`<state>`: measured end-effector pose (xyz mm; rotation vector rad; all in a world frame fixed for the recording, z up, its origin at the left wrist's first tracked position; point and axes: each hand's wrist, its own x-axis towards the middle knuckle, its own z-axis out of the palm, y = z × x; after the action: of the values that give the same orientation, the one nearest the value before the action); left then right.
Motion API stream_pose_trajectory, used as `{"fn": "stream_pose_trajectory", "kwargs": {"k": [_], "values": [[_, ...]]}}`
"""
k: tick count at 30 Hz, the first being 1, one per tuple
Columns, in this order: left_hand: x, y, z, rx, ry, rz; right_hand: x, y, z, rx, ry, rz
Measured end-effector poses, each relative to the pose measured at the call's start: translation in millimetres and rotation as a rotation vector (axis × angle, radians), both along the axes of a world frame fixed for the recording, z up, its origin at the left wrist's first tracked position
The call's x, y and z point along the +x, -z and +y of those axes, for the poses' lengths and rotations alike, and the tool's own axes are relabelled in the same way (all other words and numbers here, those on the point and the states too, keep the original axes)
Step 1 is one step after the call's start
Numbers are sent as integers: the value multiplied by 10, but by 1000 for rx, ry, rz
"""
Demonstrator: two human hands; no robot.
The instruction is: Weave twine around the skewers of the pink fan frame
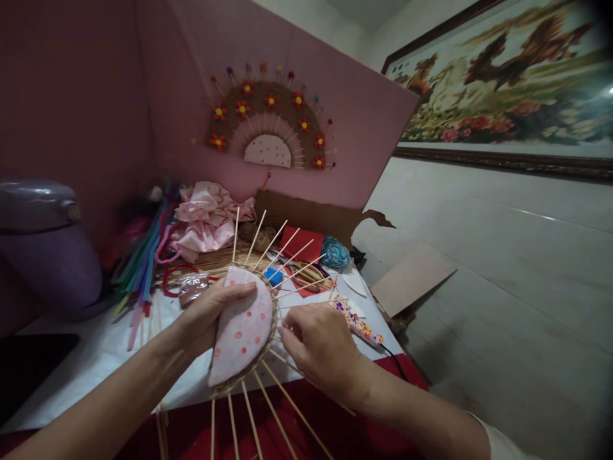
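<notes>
My left hand (207, 314) grips a pink dotted half-disc (242, 332) from its left edge, thumb lying on its face. Thin wooden sticks (287, 249) fan out from the disc's rim, and a band of jute cord (268, 348) runs along that rim. My right hand (320, 345) is closed at the rim's right side, fingertips pinched among the sticks and cord; what they pinch is too small to name. A patterned tool with a black cable (360, 328) lies just beyond my right hand.
A finished fan with red flowers (269, 124) hangs on the pink board. On the table (110, 345) lie pipe cleaners (141, 259), pink cloth (205, 220), a stick bundle (218, 260), a blue yarn ball (335, 251) and red card (301, 243). A purple appliance (45, 243) stands left.
</notes>
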<state>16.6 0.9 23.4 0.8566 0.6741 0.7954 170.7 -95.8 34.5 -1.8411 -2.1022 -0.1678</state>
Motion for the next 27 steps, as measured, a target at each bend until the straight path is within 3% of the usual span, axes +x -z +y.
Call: {"fn": "stream_pose_trajectory", "kwargs": {"k": [5, 8, 19, 27], "values": [[-9, 61, 30, -17, 33, 34, 119, -153, 48, -34, -17, 261], [0, 105, 32, -28, 65, 25, 168, -209, 87, 12, -86, 289], [14, 68, 30, -73, 48, 70, 260, -144, 86, 175, -89, -70], [10, 56, 25, -89, 46, 47, 222, -104, 42, 101, -135, -210]]}}
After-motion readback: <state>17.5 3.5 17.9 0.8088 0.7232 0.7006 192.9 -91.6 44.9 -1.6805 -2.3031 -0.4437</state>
